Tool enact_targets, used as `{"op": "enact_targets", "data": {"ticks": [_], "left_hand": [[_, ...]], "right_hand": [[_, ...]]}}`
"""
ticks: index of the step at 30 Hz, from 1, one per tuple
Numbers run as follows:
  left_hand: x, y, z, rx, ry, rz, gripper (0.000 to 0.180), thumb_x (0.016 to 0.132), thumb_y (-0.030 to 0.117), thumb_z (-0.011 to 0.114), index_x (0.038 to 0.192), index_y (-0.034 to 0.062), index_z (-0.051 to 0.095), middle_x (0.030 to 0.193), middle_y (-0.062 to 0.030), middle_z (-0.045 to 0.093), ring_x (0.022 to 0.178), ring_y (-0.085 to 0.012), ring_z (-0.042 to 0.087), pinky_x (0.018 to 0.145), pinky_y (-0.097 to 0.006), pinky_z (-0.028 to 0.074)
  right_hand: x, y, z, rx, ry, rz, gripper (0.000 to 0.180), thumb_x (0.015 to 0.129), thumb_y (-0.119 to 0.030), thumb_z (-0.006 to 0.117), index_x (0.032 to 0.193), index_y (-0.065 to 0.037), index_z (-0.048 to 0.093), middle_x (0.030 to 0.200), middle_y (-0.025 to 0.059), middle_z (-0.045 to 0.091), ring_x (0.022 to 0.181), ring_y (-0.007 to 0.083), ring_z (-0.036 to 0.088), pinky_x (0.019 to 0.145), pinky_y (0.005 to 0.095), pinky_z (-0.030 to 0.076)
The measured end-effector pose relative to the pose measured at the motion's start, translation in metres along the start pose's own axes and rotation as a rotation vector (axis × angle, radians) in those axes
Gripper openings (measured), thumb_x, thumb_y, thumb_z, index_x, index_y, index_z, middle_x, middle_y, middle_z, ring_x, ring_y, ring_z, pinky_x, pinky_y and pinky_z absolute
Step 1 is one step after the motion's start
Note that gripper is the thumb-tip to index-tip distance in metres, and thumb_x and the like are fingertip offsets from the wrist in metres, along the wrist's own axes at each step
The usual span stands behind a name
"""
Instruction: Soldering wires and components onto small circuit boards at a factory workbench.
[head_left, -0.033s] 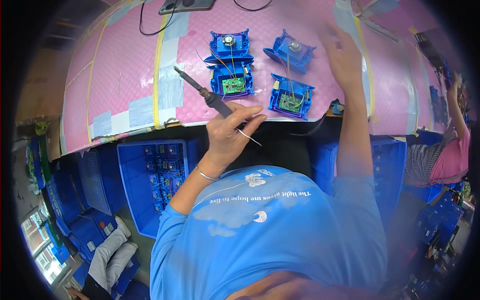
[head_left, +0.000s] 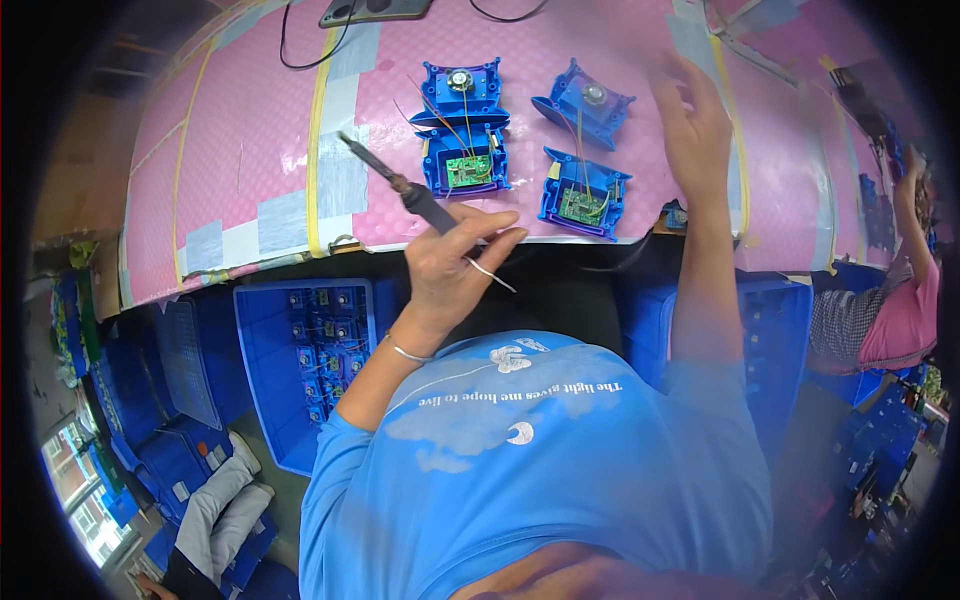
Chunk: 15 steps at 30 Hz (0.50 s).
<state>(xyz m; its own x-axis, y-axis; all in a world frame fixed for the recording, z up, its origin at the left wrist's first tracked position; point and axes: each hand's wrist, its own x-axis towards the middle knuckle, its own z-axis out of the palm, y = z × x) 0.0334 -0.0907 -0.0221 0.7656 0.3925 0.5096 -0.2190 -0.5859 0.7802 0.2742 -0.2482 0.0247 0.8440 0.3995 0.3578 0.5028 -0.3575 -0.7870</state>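
My left hand (head_left: 447, 262) is closed around the dark handle of a soldering iron (head_left: 418, 197), whose tip points up and left above the table. A thin white strand (head_left: 494, 276), perhaps solder wire, sticks out below its fingers. My right hand (head_left: 695, 125) is over the right side, fingers stretched out, holding nothing visible; haze blurs its fingertips. Between the hands lie two opened blue casings. Each has a half with a round speaker, the left speaker (head_left: 460, 80) and the right speaker (head_left: 593, 95), wired to a half with a green circuit board: left board (head_left: 468, 171), right board (head_left: 582, 205).
Pink padded sheeting with tape strips covers the table (head_left: 270, 150). At the far edge lies a dark flat device (head_left: 375, 10) beside a black cable (head_left: 283, 45). Below the table edge, a blue crate (head_left: 262, 400) holds several similar units. Another person (head_left: 900, 310) sits at the right.
My left hand and the soldering iron have shifted slightly left. My right hand has moved a little to the right and toward me. The casings stay in place on the table.
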Motion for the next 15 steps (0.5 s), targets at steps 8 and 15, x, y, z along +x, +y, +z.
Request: {"op": "enact_targets", "data": {"ticks": [8, 15], "left_hand": [[0.011, 0.010, -0.042, -0.176, -0.054, -0.216, 0.014, 0.082, 0.004, 0.086, 0.094, 0.0026, 0.079, 0.081, -0.0071, 0.075, 0.071, -0.0113, 0.070, 0.062, -0.024, 0.053], [0.030, 0.036, -0.057, -0.354, -0.509, -0.208, 0.017, 0.082, 0.013, 0.086, 0.094, 0.0022, 0.080, 0.084, -0.0097, 0.076, 0.071, -0.0157, 0.070, 0.065, -0.028, 0.054]], "right_hand": [[-0.087, -0.023, 0.021, -0.279, -0.058, -0.724, 0.058, 0.083, -0.029, 0.085, 0.132, -0.007, 0.063, 0.136, 0.0155, 0.059, 0.136, 0.0454, 0.047, 0.112, 0.0505, 0.039], [-0.079, -0.072, 0.035, 0.155, -0.258, -0.860, 0.041, 0.079, -0.002, 0.078, 0.119, 0.000, 0.071, 0.098, 0.0158, 0.069, 0.079, 0.0298, 0.067, 0.066, 0.0368, 0.054]]}}
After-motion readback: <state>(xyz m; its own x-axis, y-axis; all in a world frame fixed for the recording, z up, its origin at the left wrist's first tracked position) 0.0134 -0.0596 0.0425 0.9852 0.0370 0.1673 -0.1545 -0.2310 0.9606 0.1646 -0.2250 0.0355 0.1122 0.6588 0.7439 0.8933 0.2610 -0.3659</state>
